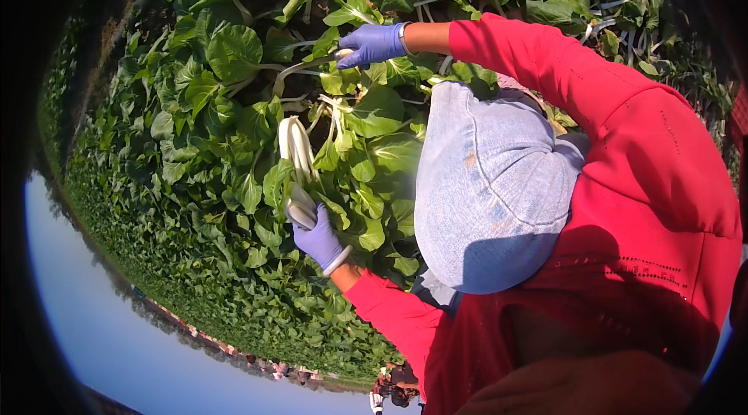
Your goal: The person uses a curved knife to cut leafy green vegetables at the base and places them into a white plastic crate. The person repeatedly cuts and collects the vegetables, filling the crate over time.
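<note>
Blue-violet gloves cover both hands. At the upper middle, my right hand (371, 45) grips the pale handle of a curved hand tool, seemingly a sickle or knife (298, 67), its narrow brownish part reaching down-left among the leaves. Lower down, my left hand (318, 239) is closed around thick white stalks of a leafy green (301, 207), like bok choy. Just above that hand, a bundle of long white stalks (297, 146) stands out against the leaves; whether it is in the same grasp is unclear. Cut-looking pale stems (336, 104) lie between the hands.
Dense leafy green plants (234, 52) surround both hands. Pale denim (497, 193), apparently over a bent knee, fills the middle right beside my red sleeves (543, 64). Pale stalks (602, 26) show at the upper right. Distant people (394, 386) are at the bottom edge.
</note>
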Available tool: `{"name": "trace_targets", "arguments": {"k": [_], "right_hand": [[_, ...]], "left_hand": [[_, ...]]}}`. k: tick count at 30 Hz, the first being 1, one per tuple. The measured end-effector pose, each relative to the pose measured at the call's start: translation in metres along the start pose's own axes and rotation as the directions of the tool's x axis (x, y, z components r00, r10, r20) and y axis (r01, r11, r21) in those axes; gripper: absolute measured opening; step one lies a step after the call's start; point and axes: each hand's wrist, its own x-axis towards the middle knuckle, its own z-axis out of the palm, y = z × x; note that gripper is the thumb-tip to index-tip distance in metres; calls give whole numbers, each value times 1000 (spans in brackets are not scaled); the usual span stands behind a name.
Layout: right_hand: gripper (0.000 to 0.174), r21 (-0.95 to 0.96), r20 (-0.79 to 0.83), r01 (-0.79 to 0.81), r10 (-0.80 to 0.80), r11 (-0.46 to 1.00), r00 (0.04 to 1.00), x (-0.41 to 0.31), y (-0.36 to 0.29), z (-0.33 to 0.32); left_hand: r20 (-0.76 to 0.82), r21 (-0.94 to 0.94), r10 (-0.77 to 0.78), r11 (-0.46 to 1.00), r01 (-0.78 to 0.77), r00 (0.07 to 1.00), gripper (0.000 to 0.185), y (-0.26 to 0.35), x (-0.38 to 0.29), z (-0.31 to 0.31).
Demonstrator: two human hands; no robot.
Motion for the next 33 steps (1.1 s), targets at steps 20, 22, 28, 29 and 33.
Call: {"name": "trace_targets", "arguments": {"k": [20, 22, 28, 29, 33], "right_hand": [[43, 640, -56, 106, -91, 761, 994, -136, -58, 5], [37, 699, 31, 55, -108, 713, 994, -132, -67, 27], [41, 473, 299, -148, -1, 869, 954, -85, -42, 37], [45, 417, 242, -97, -8, 904, 970, -67, -38, 36], [48, -411, 128, 152, -108, 899, 986, 13, -45, 51]], "left_hand": [[334, -456, 78, 886, 88, 939, 66, 94, -130, 62], [295, -407, 47, 910, 81, 954, 65, 78, -114, 96], [525, -412, -125, 829, 379, 842, 63, 20, -99, 140], [575, -382, -184, 801, 460, 797, 63, 13, -101, 140], [680, -373, -240, 700, 609, 692, 65, 16, -113, 134]]}}
